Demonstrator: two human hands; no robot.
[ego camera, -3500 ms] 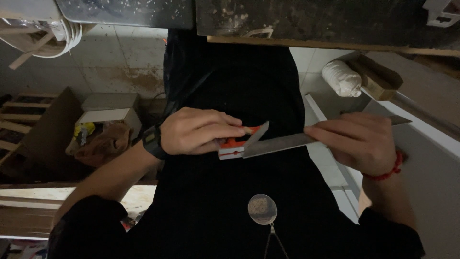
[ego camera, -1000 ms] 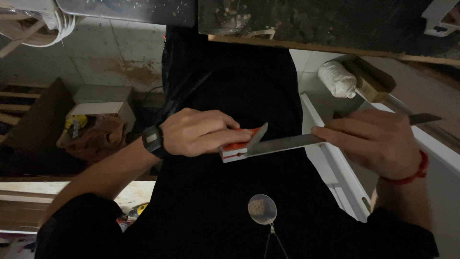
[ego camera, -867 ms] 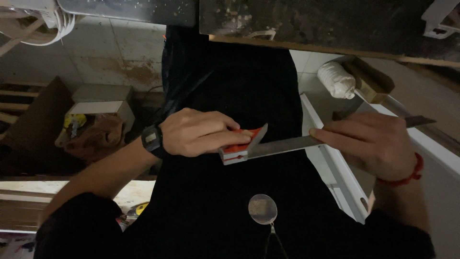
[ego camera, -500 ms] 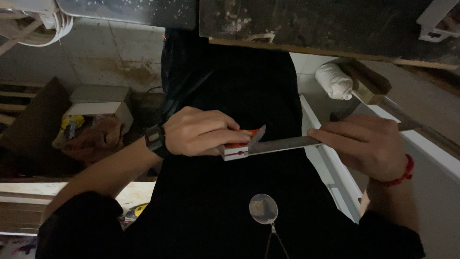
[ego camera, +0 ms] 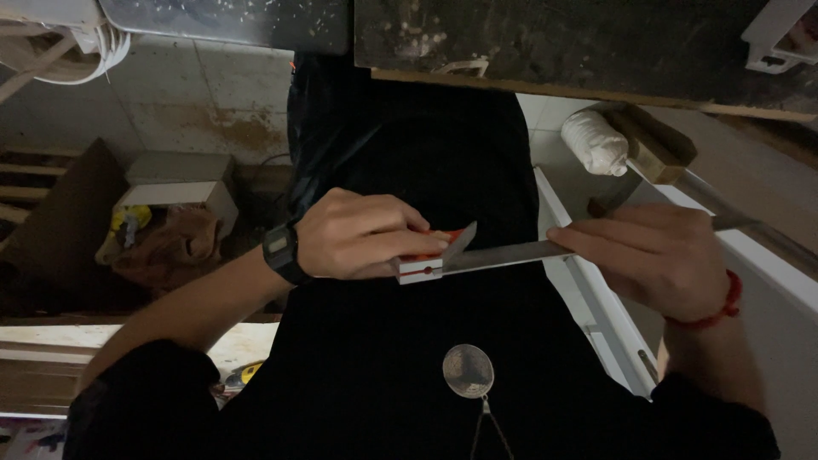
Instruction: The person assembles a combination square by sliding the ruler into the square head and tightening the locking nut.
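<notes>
Between both hands [ego camera: 511,247], metal square [ego camera: 477,255] (orange-handled), gripped

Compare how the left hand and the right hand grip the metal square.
The left hand wraps the orange and white head of the metal square; the right hand lies along its bare steel blade. The left wrist carries a dark watch; the right wrist a red cord. The left fingers curl tight; the right fingers stretch flatter. Both hold the square in front of the black shirt.

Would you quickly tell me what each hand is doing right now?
Left hand: closed on the red and white stock of a try square.
Right hand: closed on its metal blade.
</notes>
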